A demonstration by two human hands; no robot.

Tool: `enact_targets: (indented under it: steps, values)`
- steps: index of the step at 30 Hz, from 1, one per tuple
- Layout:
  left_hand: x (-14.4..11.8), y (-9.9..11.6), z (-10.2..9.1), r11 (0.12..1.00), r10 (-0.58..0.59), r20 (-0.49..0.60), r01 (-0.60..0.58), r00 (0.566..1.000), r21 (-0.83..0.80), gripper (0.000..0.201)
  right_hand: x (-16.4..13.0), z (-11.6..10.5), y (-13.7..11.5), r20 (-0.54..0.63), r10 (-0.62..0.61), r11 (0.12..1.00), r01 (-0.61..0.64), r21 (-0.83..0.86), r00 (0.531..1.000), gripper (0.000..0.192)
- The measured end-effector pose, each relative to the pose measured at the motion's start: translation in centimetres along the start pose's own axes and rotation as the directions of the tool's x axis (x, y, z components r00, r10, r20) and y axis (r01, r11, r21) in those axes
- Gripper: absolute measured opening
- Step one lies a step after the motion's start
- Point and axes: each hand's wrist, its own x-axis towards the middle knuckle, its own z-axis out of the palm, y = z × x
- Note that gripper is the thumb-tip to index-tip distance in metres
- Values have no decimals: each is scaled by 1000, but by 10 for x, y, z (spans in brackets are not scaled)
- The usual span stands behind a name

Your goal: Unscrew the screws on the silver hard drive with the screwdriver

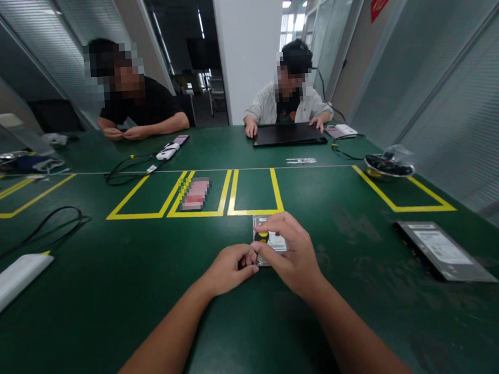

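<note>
A small hard drive [278,242] with a white label lies on the green table in front of me, partly covered by my hands. My right hand [291,249] is over it, thumb and fingers curved around a small black-and-yellow object [261,237]. Its exact kind is hard to tell, as the fingers hide part of it. My left hand [233,269] rests at the drive's left edge with its fingers curled in, close to the right thumb. What lies inside those left fingers, if anything, is hidden.
A larger drive [444,248] lies at the right, below a bowl of dark items [389,166]. Yellow tape [255,211] marks boxes, one with a pinkish blurred phone-like object [196,193]. A white power strip [17,283] lies left. Two people sit opposite, one touching a black laptop [289,134].
</note>
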Motion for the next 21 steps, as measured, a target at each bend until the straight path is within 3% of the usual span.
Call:
enact_targets:
  steps: [6,14,21]
  values:
    - [1,-2,2,1000,-4,-1,4,1000,9,10,0,-2,0,101,-34,998,29,48,994,38]
    - [-1,-1,1,1000,19,-27,-18,999,11,9,0,-1,2,4,7,999,-6,-33,1000,22]
    - [0,-3,2,1000,17,-4,-17,1000,-11,8,2,-4,1,99,-48,999,48,1,994,38]
